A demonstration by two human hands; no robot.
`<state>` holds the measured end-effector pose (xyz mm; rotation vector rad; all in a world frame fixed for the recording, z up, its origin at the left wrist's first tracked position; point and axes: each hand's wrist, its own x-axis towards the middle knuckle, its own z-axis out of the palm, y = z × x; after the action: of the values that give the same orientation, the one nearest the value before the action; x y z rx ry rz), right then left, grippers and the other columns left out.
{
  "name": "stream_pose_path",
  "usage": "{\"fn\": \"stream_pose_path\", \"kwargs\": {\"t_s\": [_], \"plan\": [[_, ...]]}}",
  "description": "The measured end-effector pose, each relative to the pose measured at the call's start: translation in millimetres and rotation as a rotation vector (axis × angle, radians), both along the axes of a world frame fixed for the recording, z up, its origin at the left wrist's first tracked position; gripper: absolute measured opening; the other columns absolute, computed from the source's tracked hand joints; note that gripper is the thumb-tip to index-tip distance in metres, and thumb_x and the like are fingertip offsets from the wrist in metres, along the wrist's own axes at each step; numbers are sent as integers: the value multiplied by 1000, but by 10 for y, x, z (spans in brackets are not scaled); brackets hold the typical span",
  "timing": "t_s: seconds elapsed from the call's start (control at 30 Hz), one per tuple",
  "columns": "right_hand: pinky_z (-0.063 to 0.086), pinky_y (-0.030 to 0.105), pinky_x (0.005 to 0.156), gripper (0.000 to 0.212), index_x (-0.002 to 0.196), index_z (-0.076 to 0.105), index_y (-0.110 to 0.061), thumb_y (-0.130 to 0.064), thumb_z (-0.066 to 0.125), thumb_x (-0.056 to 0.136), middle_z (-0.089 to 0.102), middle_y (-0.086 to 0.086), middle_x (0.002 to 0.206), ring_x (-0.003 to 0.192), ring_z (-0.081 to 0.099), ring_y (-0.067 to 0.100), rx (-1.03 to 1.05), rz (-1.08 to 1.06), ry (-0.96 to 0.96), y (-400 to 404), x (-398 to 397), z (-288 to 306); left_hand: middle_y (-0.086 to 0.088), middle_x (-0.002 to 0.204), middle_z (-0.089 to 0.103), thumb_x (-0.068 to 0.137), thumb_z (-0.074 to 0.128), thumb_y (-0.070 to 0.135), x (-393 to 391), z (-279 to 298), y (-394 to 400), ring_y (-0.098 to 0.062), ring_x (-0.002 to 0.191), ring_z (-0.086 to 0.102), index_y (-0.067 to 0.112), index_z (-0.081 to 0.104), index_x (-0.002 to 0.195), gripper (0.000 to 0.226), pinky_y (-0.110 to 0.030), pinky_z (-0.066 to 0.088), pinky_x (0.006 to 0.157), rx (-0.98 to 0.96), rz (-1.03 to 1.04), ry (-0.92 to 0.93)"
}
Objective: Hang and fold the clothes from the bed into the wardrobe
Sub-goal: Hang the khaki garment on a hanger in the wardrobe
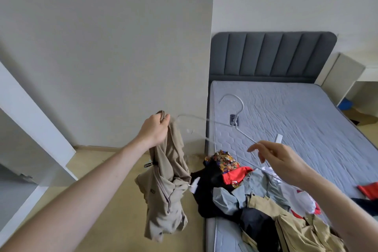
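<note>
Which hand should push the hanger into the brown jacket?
The right hand, probably. It already pinches the white hanger, while the left hand grips the beige jacket by its collar, hanging beside the bed.

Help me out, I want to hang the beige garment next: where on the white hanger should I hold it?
Judging by its pose, grip the white hanger at the neck just below the hook, coming from above. The right hand pinches only one thin arm, so it tilts; the left hand holds the beige garment by its collar, ready to slip on.
</note>
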<state>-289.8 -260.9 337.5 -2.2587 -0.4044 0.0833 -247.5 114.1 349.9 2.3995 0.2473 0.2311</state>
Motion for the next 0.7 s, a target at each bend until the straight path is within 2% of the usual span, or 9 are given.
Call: {"fn": "stream_pose_path", "kwargs": {"t_s": [0.07,0.17,0.33,0.47,0.57,0.7], "plan": [[21,22,49,30,101,73,-44,-38,44,106,38,-5,52,48,27,12,-1,21,-10,5,-51,57,-7,64,47,108,45,31,5,-31,120,-31,67,47,13,34,68,45,-37,27,64,41,18,5],[17,23,49,32,95,78,-39,-32,49,107,28,-7,49,47,23,13,11,25,6,41,-124,96,-6,67,47,108,44,30,0,-31,264,-33,71,48,14,33,70,43,-38,30,65,110,18,26],[22,17,44,34,86,79,-30,-26,52,106,33,-6,45,39,28,7,25,19,13,205,-194,106,-8,66,51,107,43,27,-43,72,334,-36,68,51,17,34,72,38,-41,36,63,197,-84,23],[22,20,45,32,83,78,-30,-23,56,105,35,-8,44,40,29,9,10,-15,-59,463,-243,59,-5,60,49,107,43,22,-104,242,233,-29,59,49,18,32,72,36,-39,30,56,314,-202,-49],[28,17,46,31,83,78,-26,-23,56,105,40,-13,41,39,36,9,23,-76,-101,573,-281,48,-2,62,49,106,43,19,-144,390,188,-25,56,48,21,31,72,35,-38,31,54,412,-274,-119],[22,17,41,30,82,77,-28,-26,57,105,35,-5,40,33,32,7,90,-165,-94,435,-312,130,1,66,50,105,40,17,-167,585,309,-22,57,50,21,38,76,30,-35,33,50,565,-254,-139]]}}
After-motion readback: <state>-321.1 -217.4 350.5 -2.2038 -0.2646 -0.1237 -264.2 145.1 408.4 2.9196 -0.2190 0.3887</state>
